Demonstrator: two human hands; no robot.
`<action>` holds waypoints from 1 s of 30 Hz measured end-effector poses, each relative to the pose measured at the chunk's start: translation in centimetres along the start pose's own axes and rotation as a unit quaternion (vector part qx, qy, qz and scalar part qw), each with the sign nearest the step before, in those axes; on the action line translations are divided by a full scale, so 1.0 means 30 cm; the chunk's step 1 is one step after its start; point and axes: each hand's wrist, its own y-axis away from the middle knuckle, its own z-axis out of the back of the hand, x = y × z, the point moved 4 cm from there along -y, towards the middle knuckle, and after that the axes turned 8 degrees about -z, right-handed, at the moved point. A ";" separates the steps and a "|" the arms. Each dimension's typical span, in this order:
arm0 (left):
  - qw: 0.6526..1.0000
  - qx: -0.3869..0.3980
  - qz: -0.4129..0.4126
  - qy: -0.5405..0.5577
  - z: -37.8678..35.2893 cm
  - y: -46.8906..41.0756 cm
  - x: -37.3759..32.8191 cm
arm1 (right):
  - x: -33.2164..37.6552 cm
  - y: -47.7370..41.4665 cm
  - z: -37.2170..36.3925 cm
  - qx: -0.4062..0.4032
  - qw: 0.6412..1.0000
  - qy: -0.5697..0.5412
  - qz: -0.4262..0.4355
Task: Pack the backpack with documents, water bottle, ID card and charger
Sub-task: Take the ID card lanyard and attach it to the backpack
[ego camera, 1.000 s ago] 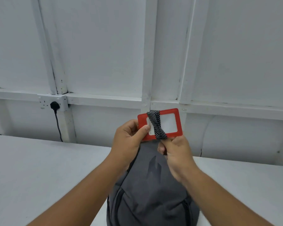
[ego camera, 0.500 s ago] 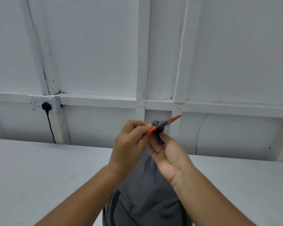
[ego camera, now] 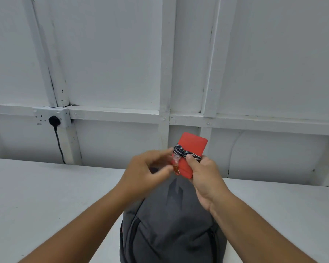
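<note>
Nearest me, the grey backpack (ego camera: pixel 171 224) lies on the white worktop (ego camera: pixel 46 196), top end pointing away; no open compartment shows from this angle, so I cannot tell where the card will go in. Above its top end, my right hand (ego camera: pixel 203 177) grips the lower part of the red ID card (ego camera: pixel 193 145), fingers curled behind and the thumb pressed on the striped lanyard (ego camera: pixel 186 153) wound across it. My left hand (ego camera: pixel 142 171) is motion-blurred beside the clear clip (ego camera: pixel 176 158) at the card's left edge. Its fingers (ego camera: pixel 160 154) are curved toward the clip, but I cannot tell whether they pinch it. Risk: the wrap is held only by my thumb, so if that lifts, or the left hand tugs the clip, the lanyard probably unwinds and the loose end snags on a zip. Both hands are occupied, so opening a pocket means loosening one grip, and the card could drop. The card is held in the air, clear of the bag, plain red back toward me. Its long axis is near upright, with the top short edge leaning slightly right toward the wall. Far left on the wall, a socket (ego camera: pixel 51 116) holds a black plug (ego camera: pixel 54 120).
</note>
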 end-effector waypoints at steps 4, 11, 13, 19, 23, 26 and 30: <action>0.959 -0.036 0.214 0.181 0.012 -0.055 0.021 | 0.000 0.023 -0.020 0.048 0.993 0.108 0.025; 0.942 -0.010 0.232 0.244 -0.019 -0.050 0.036 | 0.021 0.023 0.038 0.002 0.994 0.098 0.043; 0.941 -0.002 0.240 0.239 -0.032 -0.039 0.047 | 0.011 0.020 0.051 0.009 0.994 0.102 0.032; 0.927 -0.048 0.260 0.266 -0.048 -0.029 0.058 | -0.005 0.024 0.102 0.008 0.997 0.074 0.026; 0.915 -0.071 0.276 0.285 -0.038 -0.003 0.073 | -0.182 0.108 0.211 0.064 0.950 0.293 0.087; 0.911 -0.086 0.282 0.287 -0.036 0.027 0.081 | -0.425 0.178 0.250 0.285 0.741 0.605 0.062; 0.918 -0.081 0.295 0.254 -0.045 0.085 0.080 | -0.474 0.184 0.253 0.326 0.646 0.670 0.165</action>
